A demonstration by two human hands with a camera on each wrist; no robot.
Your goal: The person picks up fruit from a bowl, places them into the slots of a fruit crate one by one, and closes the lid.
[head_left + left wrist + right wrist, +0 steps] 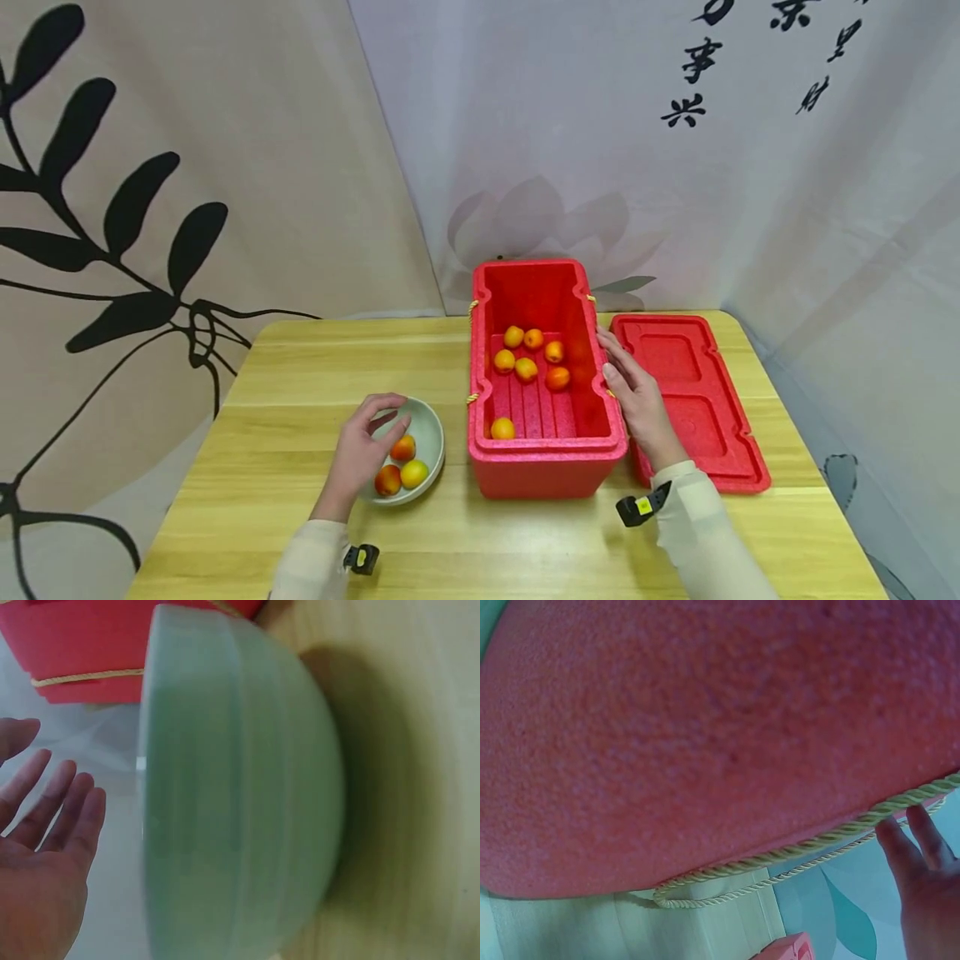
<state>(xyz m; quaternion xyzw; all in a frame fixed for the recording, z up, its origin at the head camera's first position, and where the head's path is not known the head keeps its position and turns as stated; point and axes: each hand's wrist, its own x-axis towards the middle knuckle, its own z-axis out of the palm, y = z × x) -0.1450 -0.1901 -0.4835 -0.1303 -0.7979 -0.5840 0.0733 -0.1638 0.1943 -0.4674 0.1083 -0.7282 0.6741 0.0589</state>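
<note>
A pale green bowl (432, 435) on the left of the table holds three small round fruits: two orange-red ones (387, 480) and a yellow one (414, 474). Over the bowl's left side hovers my left hand (358, 458), fingers loosely bent and apart from the thumb, gripping nothing. In the left wrist view that hand (45, 855) is above the rim. A red foam box (543, 479) stands uncovered, with several yellow-orange fruits (527, 369) on its floor. My right hand (647, 412) rests against the box's right side, near the twisted rope (825, 841) there.
Right of the box, its red lid (693, 392) lies on the wooden table (300, 367). Printed cloth (300, 167) hangs behind the table's back edge. Dark cameras (643, 505) are strapped at both wrists.
</note>
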